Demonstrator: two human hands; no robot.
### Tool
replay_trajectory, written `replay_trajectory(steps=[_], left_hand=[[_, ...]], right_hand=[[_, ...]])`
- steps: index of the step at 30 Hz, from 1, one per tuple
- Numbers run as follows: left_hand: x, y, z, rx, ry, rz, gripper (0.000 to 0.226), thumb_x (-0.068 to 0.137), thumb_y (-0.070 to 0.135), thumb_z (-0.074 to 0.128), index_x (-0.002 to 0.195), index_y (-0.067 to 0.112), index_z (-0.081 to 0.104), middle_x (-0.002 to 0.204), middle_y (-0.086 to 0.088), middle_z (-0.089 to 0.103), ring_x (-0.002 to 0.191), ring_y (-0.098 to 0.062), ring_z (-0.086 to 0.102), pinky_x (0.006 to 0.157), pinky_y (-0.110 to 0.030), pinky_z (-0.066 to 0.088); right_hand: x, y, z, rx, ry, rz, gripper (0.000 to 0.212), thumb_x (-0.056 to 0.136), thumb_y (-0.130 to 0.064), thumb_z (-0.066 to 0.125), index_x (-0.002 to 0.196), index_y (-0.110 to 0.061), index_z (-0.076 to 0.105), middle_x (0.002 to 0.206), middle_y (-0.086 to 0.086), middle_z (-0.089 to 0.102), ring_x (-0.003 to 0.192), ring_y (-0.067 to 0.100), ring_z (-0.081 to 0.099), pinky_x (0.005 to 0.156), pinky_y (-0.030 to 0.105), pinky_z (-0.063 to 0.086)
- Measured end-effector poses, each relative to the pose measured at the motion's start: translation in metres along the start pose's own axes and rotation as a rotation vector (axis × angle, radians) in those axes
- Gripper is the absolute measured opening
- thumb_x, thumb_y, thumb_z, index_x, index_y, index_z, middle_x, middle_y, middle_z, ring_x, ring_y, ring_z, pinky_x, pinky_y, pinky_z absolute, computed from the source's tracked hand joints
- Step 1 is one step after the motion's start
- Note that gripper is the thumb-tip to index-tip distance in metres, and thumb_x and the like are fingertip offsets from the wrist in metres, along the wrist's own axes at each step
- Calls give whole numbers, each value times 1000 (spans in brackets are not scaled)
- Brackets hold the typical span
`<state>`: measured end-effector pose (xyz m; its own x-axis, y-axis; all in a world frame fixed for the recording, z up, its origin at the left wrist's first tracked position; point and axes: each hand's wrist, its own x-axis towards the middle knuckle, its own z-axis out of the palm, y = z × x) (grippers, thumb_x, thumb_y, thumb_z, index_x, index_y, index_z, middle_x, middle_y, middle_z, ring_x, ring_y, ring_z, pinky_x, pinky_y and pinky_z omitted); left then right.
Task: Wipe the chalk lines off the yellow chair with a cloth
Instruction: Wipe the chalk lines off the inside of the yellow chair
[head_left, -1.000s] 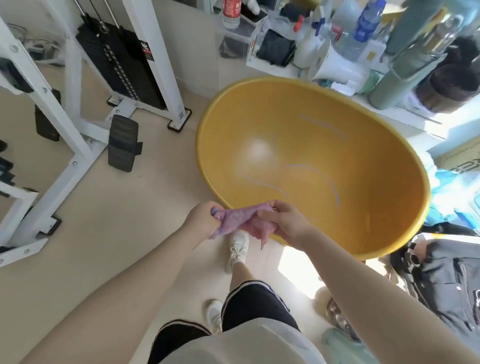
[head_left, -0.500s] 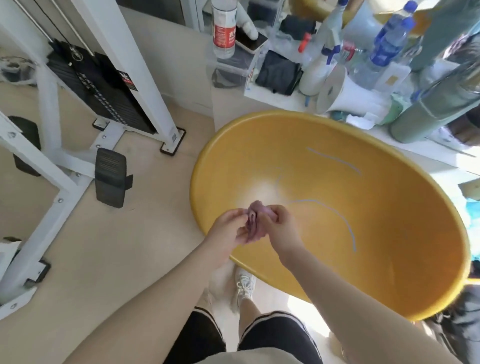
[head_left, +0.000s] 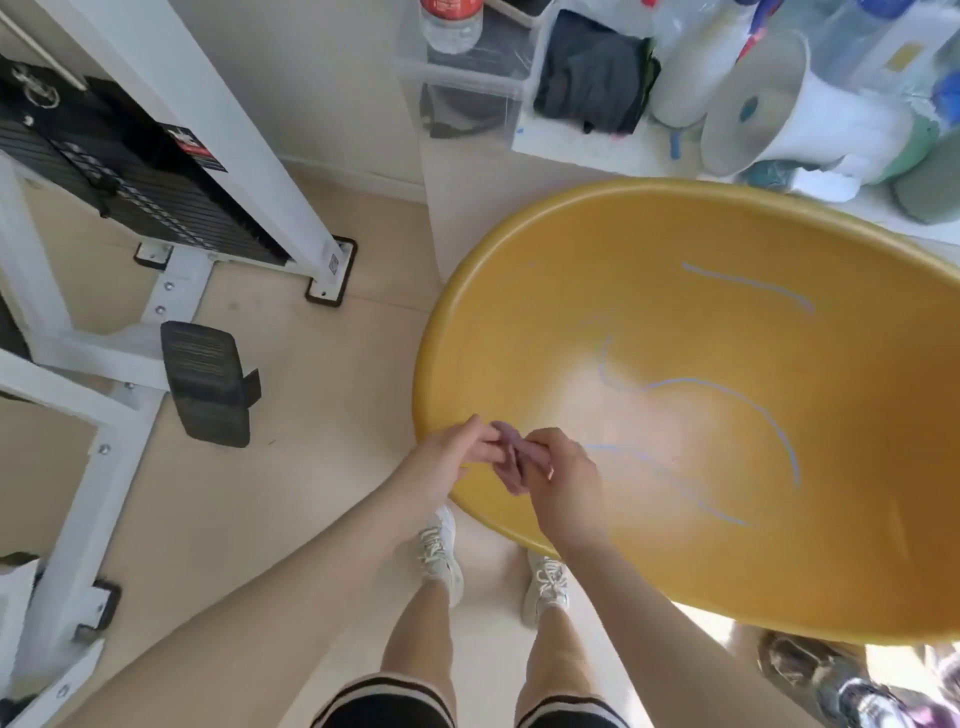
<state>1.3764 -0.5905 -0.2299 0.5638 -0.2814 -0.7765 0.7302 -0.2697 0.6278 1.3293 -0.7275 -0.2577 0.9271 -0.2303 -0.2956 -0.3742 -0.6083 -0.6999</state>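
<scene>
Chalk lines (head_left: 727, 395), pale blue, curve across the inner surface of a yellow chair (head_left: 649, 249), a broad bowl-shaped shell seen from the head camera, just beyond and to the right of a person's two bare hands. Both hands meet over the shell's near rim: the left hand (head_left: 452, 457) and right hand (head_left: 561, 478) are each closed on a small bunched purple cloth (head_left: 511, 457) pinched between them, fingertips touching. One chalk stroke runs just right of the right hand; others lie farther out toward the shell's far side. Below the hands, the person's white sneakers (head_left: 439, 551) stand on a pale floor (head_left: 311, 467). Well left of the left hand stands a white-framed weight machine (head_left: 171, 270). Beyond the chair, a white desk (head_left: 587, 150) carries a white megaphone (head_left: 789, 104), bottles and dark folded fabric.
</scene>
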Motion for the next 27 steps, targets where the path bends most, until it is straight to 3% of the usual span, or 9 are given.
replay_trajectory(steps=[2, 4, 8, 11, 16, 18, 21, 24, 27], left_hand=[[12, -9, -21, 166, 105, 76, 23, 98, 27, 39, 100, 23, 61, 102, 3, 67, 111, -14, 57, 96, -30, 38], [18, -21, -37, 412, 258, 199, 23, 97, 18, 43, 110, 14, 62, 108, 0, 66, 109, -18, 58, 93, -27, 40], [31, -43, -55, 482, 455, 446, 35, 90, -1, 46, 124, 6, 52, 120, -2, 51, 119, -20, 48, 102, -25, 35], [55, -64, -55, 296, 513, 385, 55, 90, 4, 53, 141, 11, 32, 143, -1, 35, 135, -13, 32, 111, -23, 25], [110, -119, -40, 66, 478, 409, 83, 83, 26, 64, 148, 32, 12, 153, 7, 27, 138, -11, 33, 113, -40, 32], [127, -140, -36, 145, 548, 506, 81, 85, 25, 62, 143, 45, 9, 153, 13, 24, 137, -1, 32, 112, -30, 33], [146, -162, -31, 178, 671, 673, 83, 85, 14, 64, 131, 47, 3, 137, 36, 17, 119, 31, 24, 97, 4, 25], [161, -175, -30, 147, 732, 801, 78, 82, 15, 60, 134, 41, 8, 129, 43, 16, 118, 33, 22, 98, 4, 23], [168, -181, -27, 90, 764, 852, 70, 85, 17, 56, 131, 49, 14, 132, 42, 26, 124, 22, 31, 102, -3, 29]], right_hand=[[12, 5, 16, 170, -144, 283, 6, 87, -8, 49, 88, -9, 55, 67, -5, 57, 70, 14, 56, 58, 16, 42], [20, 11, 30, 212, -112, 439, 12, 85, -6, 44, 91, -10, 53, 73, -3, 57, 72, 21, 57, 61, 25, 50], [47, 16, 41, 294, 37, 480, 24, 81, 2, 36, 91, -11, 53, 71, -4, 61, 51, 11, 53, 44, 13, 41], [71, 33, 51, 282, 10, 385, 34, 78, 3, 32, 95, -9, 59, 67, 1, 64, 47, 15, 53, 43, 24, 42], [95, 91, 105, -63, 65, -184, 31, 79, -15, 43, 96, -11, 69, 94, 6, 68, 87, 20, 56, 69, 24, 39], [95, 121, 143, -48, 32, -278, 25, 82, -17, 46, 95, -9, 66, 99, 11, 62, 90, 23, 58, 68, 27, 44], [91, 152, 189, 89, 38, -371, 22, 86, -16, 45, 103, -7, 56, 114, 16, 53, 109, 27, 50, 89, 28, 42], [98, 172, 206, 81, 143, -598, 21, 86, -4, 51, 106, -6, 48, 120, 22, 52, 116, 27, 42, 104, 15, 24], [101, 185, 212, 90, 87, -676, 26, 89, -15, 44, 114, -7, 45, 142, 16, 37, 134, 23, 27, 111, 29, 17]])
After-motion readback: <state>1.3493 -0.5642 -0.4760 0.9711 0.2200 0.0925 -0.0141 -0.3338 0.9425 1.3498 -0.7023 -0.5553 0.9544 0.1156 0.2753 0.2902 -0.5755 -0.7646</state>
